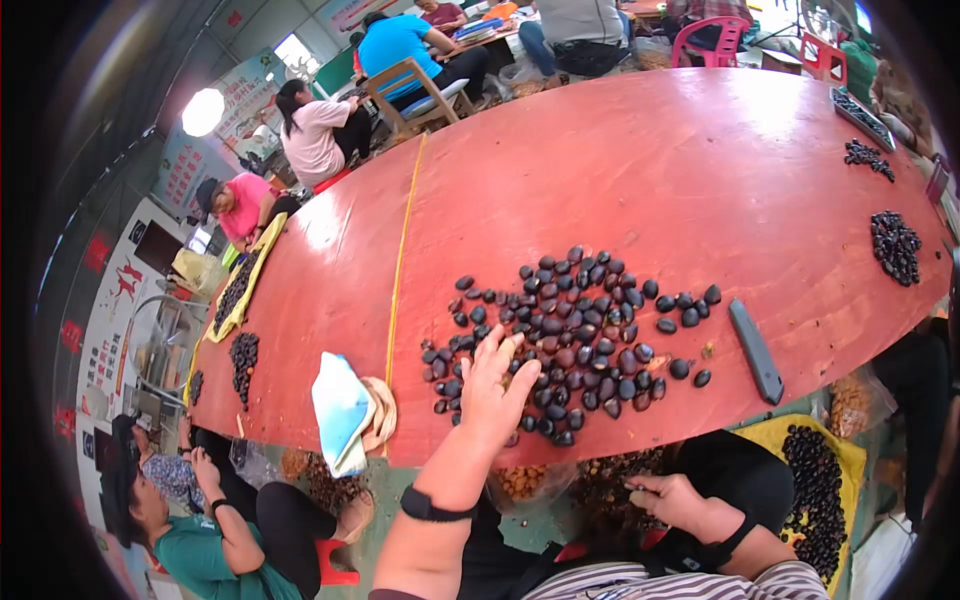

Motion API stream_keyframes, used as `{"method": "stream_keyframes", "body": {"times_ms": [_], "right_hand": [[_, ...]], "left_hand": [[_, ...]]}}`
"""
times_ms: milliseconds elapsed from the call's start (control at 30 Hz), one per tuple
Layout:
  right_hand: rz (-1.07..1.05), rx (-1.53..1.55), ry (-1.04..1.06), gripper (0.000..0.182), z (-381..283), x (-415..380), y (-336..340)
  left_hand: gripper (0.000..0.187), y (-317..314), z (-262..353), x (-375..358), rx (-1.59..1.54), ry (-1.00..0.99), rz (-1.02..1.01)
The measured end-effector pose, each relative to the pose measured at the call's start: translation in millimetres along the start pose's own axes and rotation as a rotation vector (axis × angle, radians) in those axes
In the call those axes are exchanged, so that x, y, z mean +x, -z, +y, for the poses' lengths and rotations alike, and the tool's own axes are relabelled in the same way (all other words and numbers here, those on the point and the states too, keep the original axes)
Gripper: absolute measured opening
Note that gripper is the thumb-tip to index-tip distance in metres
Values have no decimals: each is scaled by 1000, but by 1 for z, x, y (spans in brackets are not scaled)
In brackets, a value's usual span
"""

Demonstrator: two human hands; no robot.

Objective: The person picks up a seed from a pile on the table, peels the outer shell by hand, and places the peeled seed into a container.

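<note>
A loose pile of dark brown, glossy seeds (575,340) lies on the red table (560,160). My left hand (488,385) reaches over the near-left side of the pile, fingers stretched and apart, touching or just above the seeds. Below the table edge, by my lap, my right hand (680,502) is closed in a pinch; anything between its fingertips is too small to make out. Under it lie dark and brown bits (615,482). A bag of orange-brown kernels (524,482) sits below the table edge, partly hidden by my left arm.
A dark grey flat tool (757,352) lies right of the pile. Left of my arm are a white-and-blue packet (343,410) and a tan band (380,415). A yellow cloth (850,460) with dark seeds is at lower right. A person in green (215,550) sits at left; others sit farther back.
</note>
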State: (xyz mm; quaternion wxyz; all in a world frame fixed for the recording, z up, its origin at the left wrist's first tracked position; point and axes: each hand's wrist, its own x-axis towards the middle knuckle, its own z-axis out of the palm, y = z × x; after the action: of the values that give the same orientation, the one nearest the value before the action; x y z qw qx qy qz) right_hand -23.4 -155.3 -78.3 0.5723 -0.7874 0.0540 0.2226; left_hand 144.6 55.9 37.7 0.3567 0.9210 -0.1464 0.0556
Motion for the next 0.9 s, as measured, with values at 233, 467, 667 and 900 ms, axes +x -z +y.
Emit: {"method": "stream_keyframes", "body": {"times_ms": [233, 467, 667, 900], "right_hand": [[-15, -58, 60, 27, -8, 8, 9], [11, -37, 190, 28, -7, 18, 13], [-26, -78, 218, 26, -21, 21, 13], [-14, -34, 255, 27, -17, 26, 6]], "left_hand": [[66, -67, 10, 49, 379, -20, -312], [69, -53, 21, 55, 443, -84, -361], [74, -49, -9, 111, 338, 242, -356], [70, -41, -5, 78, 371, 156, -413]]}}
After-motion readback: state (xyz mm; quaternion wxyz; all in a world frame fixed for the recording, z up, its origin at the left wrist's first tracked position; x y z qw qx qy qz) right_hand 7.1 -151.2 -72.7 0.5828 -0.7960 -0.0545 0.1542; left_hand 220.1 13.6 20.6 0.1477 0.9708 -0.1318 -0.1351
